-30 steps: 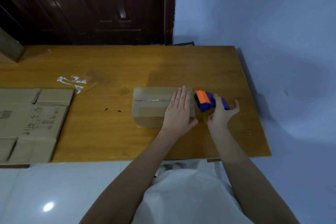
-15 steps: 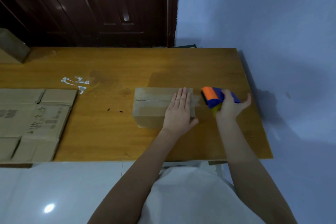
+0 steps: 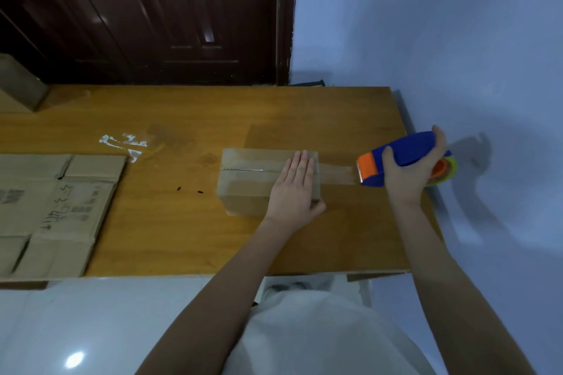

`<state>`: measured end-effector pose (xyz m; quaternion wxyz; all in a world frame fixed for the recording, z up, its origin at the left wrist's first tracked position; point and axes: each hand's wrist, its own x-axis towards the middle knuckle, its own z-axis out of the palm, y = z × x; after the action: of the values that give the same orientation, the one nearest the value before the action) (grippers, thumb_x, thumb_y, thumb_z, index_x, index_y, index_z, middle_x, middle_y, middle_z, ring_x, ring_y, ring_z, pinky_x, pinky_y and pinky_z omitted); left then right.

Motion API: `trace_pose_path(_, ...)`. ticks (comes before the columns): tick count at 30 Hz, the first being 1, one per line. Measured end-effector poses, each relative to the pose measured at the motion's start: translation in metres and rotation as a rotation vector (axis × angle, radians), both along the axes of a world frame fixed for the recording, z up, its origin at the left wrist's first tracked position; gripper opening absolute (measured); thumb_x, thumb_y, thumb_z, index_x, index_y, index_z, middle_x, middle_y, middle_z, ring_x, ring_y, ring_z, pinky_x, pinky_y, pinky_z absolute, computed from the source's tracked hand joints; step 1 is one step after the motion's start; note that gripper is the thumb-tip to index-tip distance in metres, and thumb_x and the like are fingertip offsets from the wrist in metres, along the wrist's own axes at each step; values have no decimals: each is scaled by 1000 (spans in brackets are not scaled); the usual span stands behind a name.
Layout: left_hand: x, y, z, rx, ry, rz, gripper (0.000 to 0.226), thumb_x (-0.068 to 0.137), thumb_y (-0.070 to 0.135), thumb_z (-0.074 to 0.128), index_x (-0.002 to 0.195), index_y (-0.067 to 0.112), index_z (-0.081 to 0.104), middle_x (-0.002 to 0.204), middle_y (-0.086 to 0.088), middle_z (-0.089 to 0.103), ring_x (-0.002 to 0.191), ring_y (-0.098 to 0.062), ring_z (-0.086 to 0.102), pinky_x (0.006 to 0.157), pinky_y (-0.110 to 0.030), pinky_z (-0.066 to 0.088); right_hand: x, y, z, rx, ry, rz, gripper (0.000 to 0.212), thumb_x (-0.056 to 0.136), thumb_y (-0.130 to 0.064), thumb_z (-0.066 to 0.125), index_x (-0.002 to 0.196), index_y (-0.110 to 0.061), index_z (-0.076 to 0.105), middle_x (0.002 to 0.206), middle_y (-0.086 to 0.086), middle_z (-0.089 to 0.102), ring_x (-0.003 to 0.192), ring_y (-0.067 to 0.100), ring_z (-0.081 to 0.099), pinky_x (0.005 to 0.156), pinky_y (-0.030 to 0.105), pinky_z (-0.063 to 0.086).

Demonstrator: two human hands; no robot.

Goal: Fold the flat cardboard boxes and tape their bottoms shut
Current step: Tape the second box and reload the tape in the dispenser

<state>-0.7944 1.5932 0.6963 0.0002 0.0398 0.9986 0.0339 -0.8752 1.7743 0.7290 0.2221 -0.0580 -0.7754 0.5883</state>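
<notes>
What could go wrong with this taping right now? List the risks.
1. The tape hangs in the air between the box and the dispenser; it could twist or stick to itself.
2. The right hand holds the dispenser near the table edge; pulling further may drag the box that way.
3. Only the left hand presses flat on the box; if it slips, the tape may go on crooked.

My left hand [image 3: 294, 192] lies flat on the folded box [image 3: 253, 183] on the wooden worktop [image 3: 189, 240], while my right hand [image 3: 409, 175] grips the blue-and-orange tape dispenser [image 3: 399, 163], a strip of tape [image 3: 336, 173] stretched between box and dispenser, flat cardboard [image 3: 51, 210] lying far left.
</notes>
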Motion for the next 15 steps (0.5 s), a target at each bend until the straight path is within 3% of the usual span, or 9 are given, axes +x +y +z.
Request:
trace_pose_path(3, 0, -1, -1, -4, 2, 9, 87, 91, 54, 38, 149, 1, 1, 157, -16, -3, 146, -26, -5, 120, -38, 1, -1, -8, -13, 109, -57, 82, 74, 84, -4, 67, 144, -13, 24, 118, -18, 40, 95, -16, 51, 73, 8, 48)
trace_pose_path(6, 1, -2, -1, -4, 7, -6, 86, 91, 54, 38, 149, 2, 0, 157, -16, -4, 146, -26, -6, 120, -37, -2, 6, -15, -28, 157, -113, 148, 73, 85, -7, 67, 144, -15, 25, 127, 0, 45, 97, 1, 53, 81, 19, 49)
trace_pose_path(8, 1, -2, -2, -12, 5, -16, 86, 92, 54, 36, 149, 2, -1, 157, -16, -4, 146, -25, -6, 120, -37, -3, 9, -23, -38, 182, -128, 174, 71, 86, -8, 66, 144, -13, 26, 136, 8, 42, 107, 8, 50, 86, 17, 46)
trace_pose_path(10, 0, -2, -2, -16, 8, -12, 86, 92, 55, 36, 149, 2, -1, 157, -16, -4, 146, -25, -6, 120, -37, -2, 11, -32, -45, 198, -132, 183, 70, 86, -7, 66, 144, -10, 26, 141, 10, 39, 112, 2, 44, 87, 7, 40)
trace_pose_path(15, 0, -2, -2, -6, 13, -13, 87, 90, 55, 38, 149, 1, 4, 157, -17, 1, 146, -26, -1, 120, -36, -2, 13, -52, -53, 179, -141, 212, 68, 85, -5, 67, 142, -6, 30, 130, -1, 41, 105, -12, 40, 87, 4, 38)
